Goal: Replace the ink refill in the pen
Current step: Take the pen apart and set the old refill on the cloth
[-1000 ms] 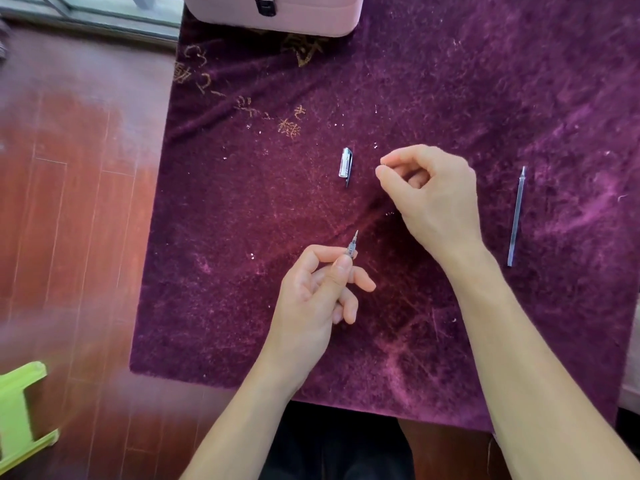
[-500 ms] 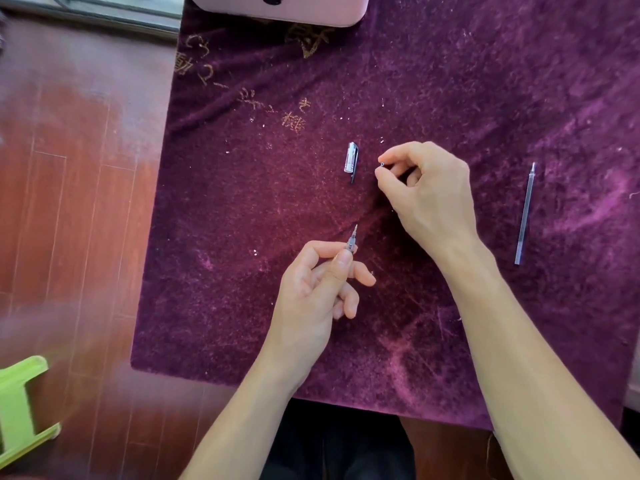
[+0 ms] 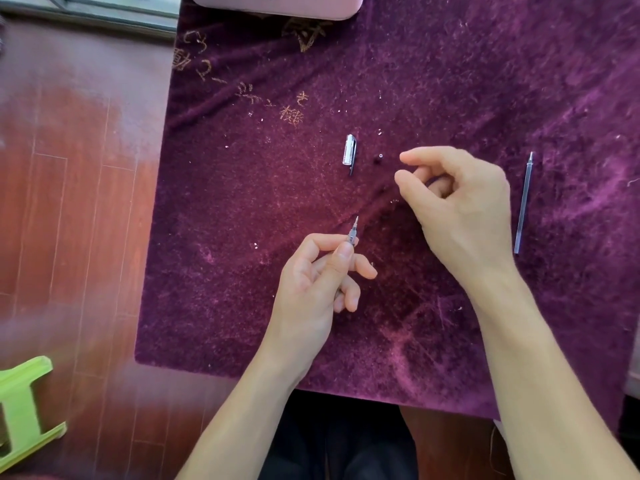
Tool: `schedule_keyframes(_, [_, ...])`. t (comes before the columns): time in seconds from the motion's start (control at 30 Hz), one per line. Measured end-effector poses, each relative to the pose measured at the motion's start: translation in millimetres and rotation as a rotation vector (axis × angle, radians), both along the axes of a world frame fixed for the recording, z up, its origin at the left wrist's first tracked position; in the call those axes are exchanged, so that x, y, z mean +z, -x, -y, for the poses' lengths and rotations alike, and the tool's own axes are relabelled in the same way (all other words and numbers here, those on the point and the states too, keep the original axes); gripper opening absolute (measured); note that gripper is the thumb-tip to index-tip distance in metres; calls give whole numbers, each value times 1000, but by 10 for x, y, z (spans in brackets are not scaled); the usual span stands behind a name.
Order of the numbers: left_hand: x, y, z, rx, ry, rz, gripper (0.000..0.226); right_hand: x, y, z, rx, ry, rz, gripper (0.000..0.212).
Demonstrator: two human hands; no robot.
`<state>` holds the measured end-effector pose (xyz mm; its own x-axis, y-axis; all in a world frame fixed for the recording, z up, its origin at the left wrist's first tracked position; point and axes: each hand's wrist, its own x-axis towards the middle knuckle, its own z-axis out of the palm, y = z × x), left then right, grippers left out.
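My left hand [image 3: 317, 282] pinches the pen [image 3: 353, 230] near its tip, with the point sticking up past my fingers and the barrel hidden in my palm. A clear pen cap [image 3: 349, 154] with a dark clip lies on the purple cloth [image 3: 242, 202] above it. Just right of the cap rests a tiny dark piece with a small ring [image 3: 379, 158]. My right hand [image 3: 453, 206] hovers right of that piece, fingers loosely curled and holding nothing. A thin ink refill [image 3: 523, 202] lies further right, pointing away from me.
A pink case [image 3: 277, 5] stands at the cloth's far edge. The cloth's left edge drops to a wooden floor [image 3: 69, 202], where a green stool [image 3: 24, 410] sits at the lower left. My legs show below the near edge.
My right hand has drawn back to the right from beside the cap, leaving the tiny piece on the cloth. The left hand keeps hold of the pen in place.
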<state>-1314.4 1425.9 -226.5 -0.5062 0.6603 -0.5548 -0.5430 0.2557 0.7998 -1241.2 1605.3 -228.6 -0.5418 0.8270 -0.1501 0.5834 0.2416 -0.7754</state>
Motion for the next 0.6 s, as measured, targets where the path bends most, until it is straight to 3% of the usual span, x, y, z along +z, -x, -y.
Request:
schedule_keyframes(0.27, [64,-131,48,-10,17,16,16,91,-483,665,-89,581,-178,14])
schedule_keyframes(0.6, [62,-328,174,-67,32,-16,17,54,-631,906,-135,750,-296,13])
